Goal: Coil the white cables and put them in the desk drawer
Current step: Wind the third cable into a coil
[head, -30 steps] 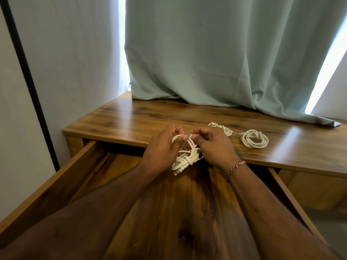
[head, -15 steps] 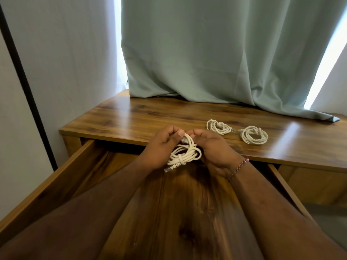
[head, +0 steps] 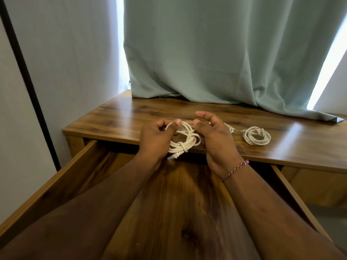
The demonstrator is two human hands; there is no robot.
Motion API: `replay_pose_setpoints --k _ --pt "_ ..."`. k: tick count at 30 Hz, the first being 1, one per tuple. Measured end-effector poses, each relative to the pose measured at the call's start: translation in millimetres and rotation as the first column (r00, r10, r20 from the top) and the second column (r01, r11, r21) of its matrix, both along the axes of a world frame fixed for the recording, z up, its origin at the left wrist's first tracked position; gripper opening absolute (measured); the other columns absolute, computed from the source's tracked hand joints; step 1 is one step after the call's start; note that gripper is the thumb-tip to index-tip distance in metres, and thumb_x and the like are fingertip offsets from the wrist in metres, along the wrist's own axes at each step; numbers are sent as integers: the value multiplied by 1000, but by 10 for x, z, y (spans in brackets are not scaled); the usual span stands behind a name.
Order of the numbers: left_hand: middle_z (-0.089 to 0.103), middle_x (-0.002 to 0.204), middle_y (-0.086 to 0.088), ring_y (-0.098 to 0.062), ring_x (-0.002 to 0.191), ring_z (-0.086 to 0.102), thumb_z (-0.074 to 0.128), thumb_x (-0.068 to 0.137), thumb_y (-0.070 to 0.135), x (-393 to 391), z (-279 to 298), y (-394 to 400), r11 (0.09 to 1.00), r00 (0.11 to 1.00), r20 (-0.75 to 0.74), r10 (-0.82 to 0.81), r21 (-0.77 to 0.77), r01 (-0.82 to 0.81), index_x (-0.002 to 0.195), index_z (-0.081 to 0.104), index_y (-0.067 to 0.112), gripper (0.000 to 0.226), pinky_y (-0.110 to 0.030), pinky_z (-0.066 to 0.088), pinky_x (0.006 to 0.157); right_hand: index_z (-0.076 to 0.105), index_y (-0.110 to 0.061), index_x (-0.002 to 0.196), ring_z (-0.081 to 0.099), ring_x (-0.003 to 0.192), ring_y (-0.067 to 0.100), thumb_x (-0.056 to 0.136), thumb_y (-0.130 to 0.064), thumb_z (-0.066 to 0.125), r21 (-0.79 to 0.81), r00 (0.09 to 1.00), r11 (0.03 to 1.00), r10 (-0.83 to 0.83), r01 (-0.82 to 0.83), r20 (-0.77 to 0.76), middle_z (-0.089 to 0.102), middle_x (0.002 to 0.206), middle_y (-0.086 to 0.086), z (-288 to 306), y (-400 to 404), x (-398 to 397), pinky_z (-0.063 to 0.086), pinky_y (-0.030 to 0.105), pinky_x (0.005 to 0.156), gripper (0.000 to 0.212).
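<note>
Already wound and knotted, one white cable coil (head: pixel 183 141) hung over the open drawer (head: pixel 56 182), pinched by the left hand (head: pixel 155 139); the right hand (head: pixel 216 136) was loosely open beside it. Another coil (head: pixel 256 135), perhaps two, remained on the bench (head: pixel 120 117); the drawer looked empty.

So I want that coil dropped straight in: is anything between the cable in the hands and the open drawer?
Nothing visible. The coiled cable hangs from the left hand just over the drawer, which is pulled open; only the forearms cross above its floor. The right hand is open beside the coil.
</note>
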State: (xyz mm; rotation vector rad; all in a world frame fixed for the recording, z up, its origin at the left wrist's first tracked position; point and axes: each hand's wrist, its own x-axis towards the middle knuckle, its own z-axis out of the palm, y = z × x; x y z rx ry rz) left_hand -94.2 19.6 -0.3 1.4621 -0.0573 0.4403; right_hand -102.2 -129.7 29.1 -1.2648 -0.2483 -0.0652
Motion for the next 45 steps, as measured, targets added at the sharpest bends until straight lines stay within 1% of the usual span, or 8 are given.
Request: replay_pose_setpoints --k 10,13,19,25,31,35,40,45 --pt "78 74 3 -13 70 75 73 94 33 3 -36 -40 953 986 123 114 268 -144 86 79 16 20 -38 62 66 69 -7 101 74 79 20 89 12 67 -101 990 985 -137 139 31 79 92 9 -19 46 -26 60 31 69 23" --pt "78 81 5 -3 74 73 73 94 34 1 -48 -110 943 978 173 120 288 -167 95 79 17 17 -23 58 66 69 -10 103 77 79 22 87 14 65 -88 974 970 -223 226 37 79 92 8 -10 40 -26 62 34 68 29" --pt "78 92 10 -1 87 73 72 96 32 -2 -46 -130 924 945 302 129 308 -225 103 80 19 17 -25 59 77 72 -25 115 76 83 11 88 1 63 -490 922 787 -259 375 289 80 92 -8 60 -71 15 64 44 82 39" --pt "71 84 9 -5 80 66 77 91 32 21 -17 -20 800 875 473 101 484 -354 90 77 18 14 -21 51 68 82 -23 91 77 74 19 89 3 61 -623 958 731 -171 279 229 79 80 1 150 -186 0 66 38 68 34" --pt "70 84 9 -11 78 66 74 92 32 16 -44 13 832 913 407 -7 508 -220 88 73 17 16 -36 54 67 82 -13 95 77 88 26 90 10 62 -643 998 766 45 -2 52 81 90 9 173 -364 78 63 45 88 31" --pt "68 59 19 4 53 61 74 93 25 -27 -12 -29 901 973 220 -73 434 -30 83 75 24 11 -15 45 52 81 -9 102 76 98 25 89 17 59 -651 988 756 141 -64 67 81 97 8 140 -446 122 60 36 89 36" --pt "69 56 -4 -12 45 56 74 91 36 -23 -44 -90 937 992 103 -76 348 36 80 80 23 19 -27 46 49 77 -4 111 75 99 26 89 19 59 -637 969 761 232 -123 90 79 102 14 81 -553 163 59 35 91 37" --pt "76 83 -23 -30 63 67 68 96 40 -14 -88 -138 970 986 -47 -160 178 166 88 82 15 30 -39 54 64 60 -12 110 66 68 22 90 22 54 -460 984 882 159 -107 76 69 81 11 -32 -447 187 54 34 66 40"
